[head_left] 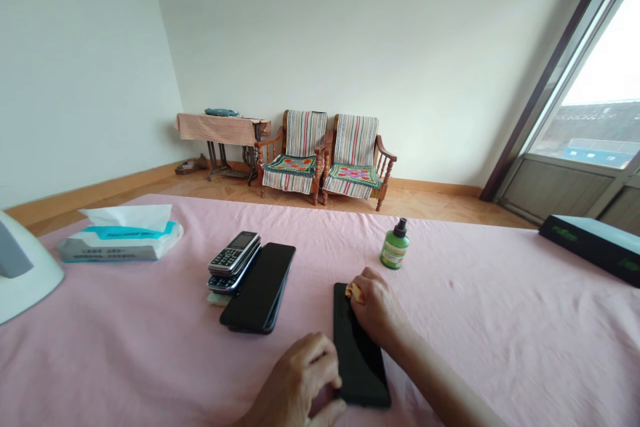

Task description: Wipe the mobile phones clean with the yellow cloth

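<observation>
A black smartphone [356, 363] lies flat on the pink cloth, with a dark glossy face upward. My right hand [375, 307] is closed round a small yellow cloth [354, 292] and presses it on the phone's far end. At the phone's near left edge, my left hand [305, 380] steadies it with curled fingers; the thumb is by the lower corner. Left of the hands are more phones: a large black smartphone [263, 283] on top of another, and beside it a stack topped by a silver keypad phone [235, 253].
A green bottle with a black cap [395, 247] stands beyond my right hand. A tissue pack [123, 237] and a white rounded appliance [25, 273] are at left, a black box [593, 243] at far right. Two wooden armchairs [320, 157] stand beyond the pink-covered surface [465, 320].
</observation>
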### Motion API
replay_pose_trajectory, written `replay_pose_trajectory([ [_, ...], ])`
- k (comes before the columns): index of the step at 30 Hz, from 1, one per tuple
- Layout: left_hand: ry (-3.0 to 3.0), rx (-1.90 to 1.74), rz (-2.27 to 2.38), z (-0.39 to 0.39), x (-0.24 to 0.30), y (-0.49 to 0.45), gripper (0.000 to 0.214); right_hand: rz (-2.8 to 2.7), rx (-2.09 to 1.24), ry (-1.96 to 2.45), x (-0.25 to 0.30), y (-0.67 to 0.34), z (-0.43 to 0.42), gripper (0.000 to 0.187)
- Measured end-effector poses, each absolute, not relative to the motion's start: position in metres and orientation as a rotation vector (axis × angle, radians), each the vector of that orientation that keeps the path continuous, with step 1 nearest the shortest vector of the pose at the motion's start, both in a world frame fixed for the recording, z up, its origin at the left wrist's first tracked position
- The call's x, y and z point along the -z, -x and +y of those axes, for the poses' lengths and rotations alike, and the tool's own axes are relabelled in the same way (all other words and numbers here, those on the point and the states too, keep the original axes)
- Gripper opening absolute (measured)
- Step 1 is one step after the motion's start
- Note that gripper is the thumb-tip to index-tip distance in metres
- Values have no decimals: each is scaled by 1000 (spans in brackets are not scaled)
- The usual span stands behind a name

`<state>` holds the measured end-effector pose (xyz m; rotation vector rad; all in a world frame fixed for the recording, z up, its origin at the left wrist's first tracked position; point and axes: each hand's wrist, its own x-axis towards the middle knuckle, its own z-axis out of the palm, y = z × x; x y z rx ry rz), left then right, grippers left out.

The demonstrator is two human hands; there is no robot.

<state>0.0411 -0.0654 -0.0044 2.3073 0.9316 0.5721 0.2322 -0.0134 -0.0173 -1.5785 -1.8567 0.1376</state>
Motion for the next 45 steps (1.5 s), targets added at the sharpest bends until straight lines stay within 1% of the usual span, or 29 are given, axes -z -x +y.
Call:
replay_pose_trajectory([
  [3,-2321,-584,906,-65,5,-41,26,-1828,-113,1604,19,-232,-12,24],
  [6,-2317,-590,914,-64,4,-42,26,-1877,-138,1540,19,-226,-12,29],
  [12,-2323,-576,912,-61,7,-42,26,-1849,-133,1541,19,-231,-12,25],
  [19,-2322,-588,896,-63,7,-42,26,-1858,-168,1493,22,-236,-15,27],
  [30,-2300,-596,904,-65,5,-42,28,-1907,-363,1384,22,-232,-76,29],
  [37,-2284,-570,911,-65,3,-42,27,-1774,-275,1468,20,-240,-52,22],
  [45,-2296,-555,927,-64,3,-42,28,-1780,-396,1498,14,-246,-64,24],
])
